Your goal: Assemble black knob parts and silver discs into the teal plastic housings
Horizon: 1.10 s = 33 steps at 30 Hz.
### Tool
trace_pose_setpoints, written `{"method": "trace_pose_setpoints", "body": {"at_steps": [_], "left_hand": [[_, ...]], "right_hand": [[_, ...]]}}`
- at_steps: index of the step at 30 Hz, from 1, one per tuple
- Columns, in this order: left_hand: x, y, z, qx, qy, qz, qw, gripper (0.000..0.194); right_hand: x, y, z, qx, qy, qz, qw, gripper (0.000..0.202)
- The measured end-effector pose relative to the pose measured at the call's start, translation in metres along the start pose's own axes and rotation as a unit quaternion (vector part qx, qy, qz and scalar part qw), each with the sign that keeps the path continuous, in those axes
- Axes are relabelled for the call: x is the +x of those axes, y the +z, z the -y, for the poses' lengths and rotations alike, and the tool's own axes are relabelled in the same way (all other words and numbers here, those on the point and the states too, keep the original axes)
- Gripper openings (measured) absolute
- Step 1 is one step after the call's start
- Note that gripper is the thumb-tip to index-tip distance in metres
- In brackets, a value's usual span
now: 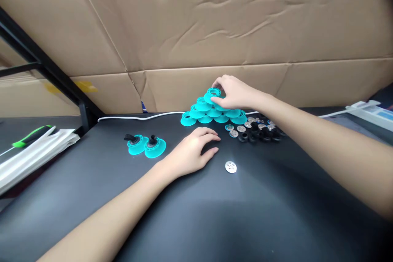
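Note:
Several turquoise cone-shaped cups (188, 119) are stacked in a pyramid at the back of the dark table. My right hand (231, 92) has its thumb and fingers around the top turquoise cup (213, 95), which is at the pyramid's peak; whether it rests there or is lifted I cannot tell. My left hand (195, 149) lies on the table in front of the stack, fingers apart, holding nothing. Just right of it lies a single round silver disc (231, 167) with cut-outs. Left of it stand two turquoise cups with black fittings (155, 147) on top.
Loose silver discs (241, 129) and black ring-like parts (265, 134) lie right of the pyramid. A white cable (138, 118) runs behind it along a cardboard wall (184, 41). At the left are a green-black screwdriver (32, 136), white packets (37, 155) and a black frame (46, 65).

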<state>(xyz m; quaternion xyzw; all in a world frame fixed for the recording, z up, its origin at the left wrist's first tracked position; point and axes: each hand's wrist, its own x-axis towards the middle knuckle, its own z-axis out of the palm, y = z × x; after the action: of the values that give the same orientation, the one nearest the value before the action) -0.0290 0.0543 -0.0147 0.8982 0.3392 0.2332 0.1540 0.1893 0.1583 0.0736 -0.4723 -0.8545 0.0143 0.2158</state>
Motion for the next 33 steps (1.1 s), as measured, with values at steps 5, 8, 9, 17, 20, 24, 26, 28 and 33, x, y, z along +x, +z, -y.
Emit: {"method": "trace_pose_setpoints", "body": {"at_steps": [5, 8, 9, 17, 20, 24, 26, 28, 33], "left_hand": [[-0.001, 0.001, 0.001, -0.002, -0.001, 0.001, 1.000, 0.026], [-0.001, 0.001, 0.002, -0.004, -0.001, -0.002, 1.000, 0.026], [-0.001, 0.001, 0.002, -0.005, -0.001, -0.002, 1.000, 0.025], [-0.001, -0.001, 0.000, -0.020, -0.001, -0.006, 1.000, 0.025], [-0.001, -0.001, 0.000, -0.026, 0.001, -0.006, 1.000, 0.024], [-0.001, -0.001, 0.000, -0.028, 0.007, -0.005, 1.000, 0.023], [0.000, 0.000, 0.001, -0.027, 0.008, -0.007, 1.000, 0.022], [0.000, 0.001, 0.001, -0.028, 0.008, -0.007, 1.000, 0.022], [0.002, 0.001, -0.004, -0.052, 0.010, -0.005, 0.999, 0.020]], "right_hand": [[0.002, -0.003, 0.005, -0.005, 0.021, 0.031, 0.999, 0.041], [0.001, 0.000, 0.003, -0.003, 0.030, 0.037, 0.999, 0.043], [0.000, 0.001, 0.002, -0.005, 0.032, 0.036, 0.999, 0.047], [-0.052, -0.013, 0.028, 0.109, 0.042, -0.100, 0.988, 0.041], [-0.101, -0.009, 0.045, 0.157, 0.022, 0.015, 0.987, 0.020], [-0.161, 0.011, 0.055, 0.164, 0.029, 0.123, 0.978, 0.029], [-0.177, 0.020, 0.055, 0.160, 0.046, 0.134, 0.977, 0.030], [-0.183, 0.025, 0.053, 0.160, 0.052, 0.130, 0.977, 0.017], [-0.179, 0.027, 0.045, 0.220, 0.056, 0.116, 0.967, 0.010]]}}
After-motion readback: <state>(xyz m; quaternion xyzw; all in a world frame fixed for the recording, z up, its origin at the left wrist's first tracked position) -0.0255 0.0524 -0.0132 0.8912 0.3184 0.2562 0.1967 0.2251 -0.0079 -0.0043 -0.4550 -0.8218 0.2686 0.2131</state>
